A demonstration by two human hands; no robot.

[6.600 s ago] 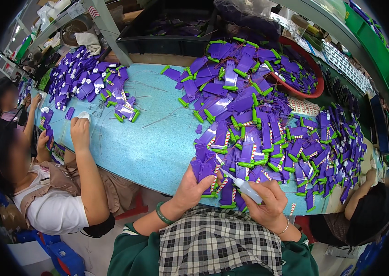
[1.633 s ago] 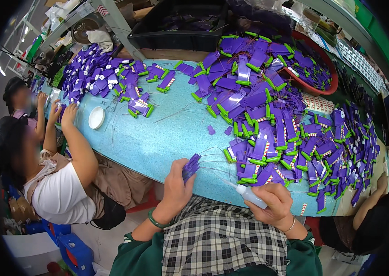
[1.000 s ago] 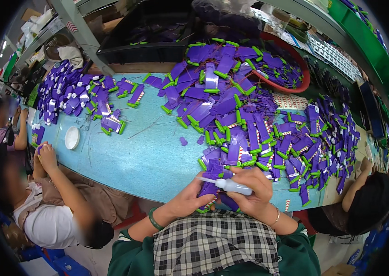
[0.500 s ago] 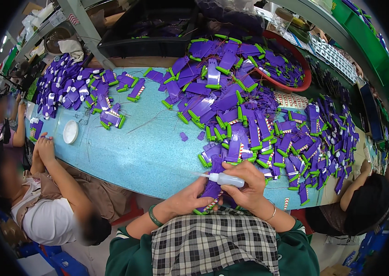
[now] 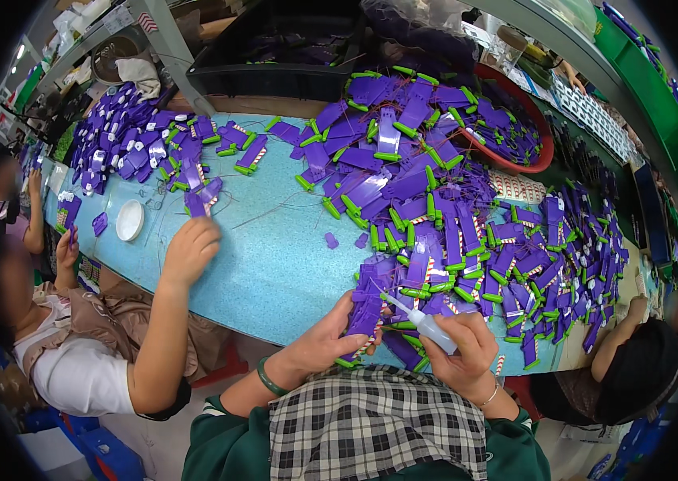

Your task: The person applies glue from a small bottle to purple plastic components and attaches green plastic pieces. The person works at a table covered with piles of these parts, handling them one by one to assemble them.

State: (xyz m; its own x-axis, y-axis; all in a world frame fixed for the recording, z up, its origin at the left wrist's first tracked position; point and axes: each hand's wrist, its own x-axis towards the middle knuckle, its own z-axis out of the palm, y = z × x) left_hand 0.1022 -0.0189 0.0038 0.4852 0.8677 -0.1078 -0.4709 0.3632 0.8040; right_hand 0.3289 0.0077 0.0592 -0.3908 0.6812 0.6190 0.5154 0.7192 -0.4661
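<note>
Near the table's front edge, my left hand (image 5: pixel 324 337) is closed around a flat purple plastic part (image 5: pixel 365 315) with a red-and-white striped strip along it. In my right hand (image 5: pixel 465 346) is a translucent squeeze bottle (image 5: pixel 432 327) with a long thin nozzle. It tilts up and to the left, its tip close to the upper end of the held part; whether they touch I cannot tell. Just beyond both hands lies a large pile of similar purple parts (image 5: pixel 371 192) with green ends and thin wires.
A red tub (image 5: pixel 543 156) holds more parts at the back right, beside a black crate (image 5: pixel 275 80). On the left are a small white dish (image 5: pixel 129 220) and another purple pile (image 5: pixel 114 136). A co-worker's hand (image 5: pixel 192 248) reaches over the table; another person sits at right.
My right hand has moved right and slightly down, and the bottle's nozzle now angles upward. The left co-worker has stretched an arm out to the purple parts.
</note>
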